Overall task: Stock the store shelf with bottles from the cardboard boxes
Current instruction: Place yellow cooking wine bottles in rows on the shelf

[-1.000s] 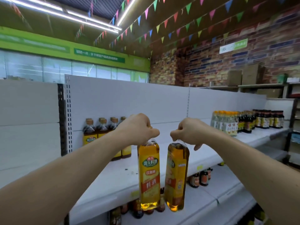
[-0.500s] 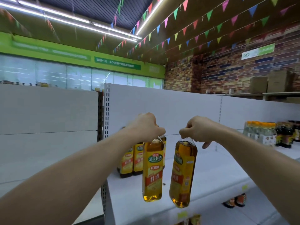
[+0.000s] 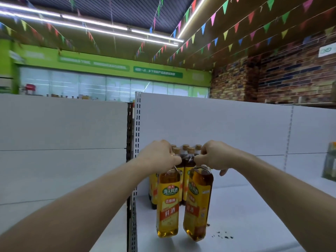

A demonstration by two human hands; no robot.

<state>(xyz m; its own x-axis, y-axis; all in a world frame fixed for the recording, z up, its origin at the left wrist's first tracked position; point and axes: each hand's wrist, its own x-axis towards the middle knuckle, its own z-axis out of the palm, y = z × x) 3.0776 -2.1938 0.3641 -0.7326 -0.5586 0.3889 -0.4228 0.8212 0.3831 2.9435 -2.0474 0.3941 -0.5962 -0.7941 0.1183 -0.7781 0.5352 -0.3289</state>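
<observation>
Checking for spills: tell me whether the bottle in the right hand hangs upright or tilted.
Slightly tilted: the bottle hangs from the right hand, base angled leftward.

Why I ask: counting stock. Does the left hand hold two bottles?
No, the left hand grips one bottle; the right hand grips the other bottle.

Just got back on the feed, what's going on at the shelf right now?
A person is stocking the white shelf. The left hand grips the left bottle by its top and the right hand grips the right bottle the same way; both hang roughly upright, side by side, just in front of a cluster of matching bottles standing against the back panel. Neither is let go yet.
</observation>
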